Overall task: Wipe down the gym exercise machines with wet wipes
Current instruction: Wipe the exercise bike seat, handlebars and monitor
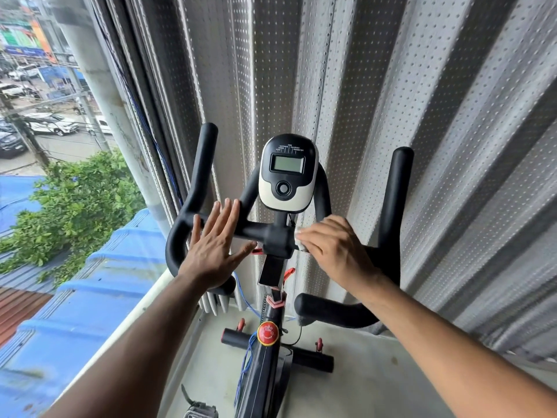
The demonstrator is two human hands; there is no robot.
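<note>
The right hand grips a wet wipe round the handlebar, best rubbed outward with firm wraparound pressure while the flat, open-fingered left hand steadies it

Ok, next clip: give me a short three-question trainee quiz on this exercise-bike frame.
1. True or false: the left hand holds the wet wipe.
2. Which part is the right hand wiping? A) the console B) the handlebar crossbar beside the centre clamp C) the red knob
3. Fill in: the left hand's fingers are ____.

Key: 1 false; 2 B; 3 straight, hand open.
</note>
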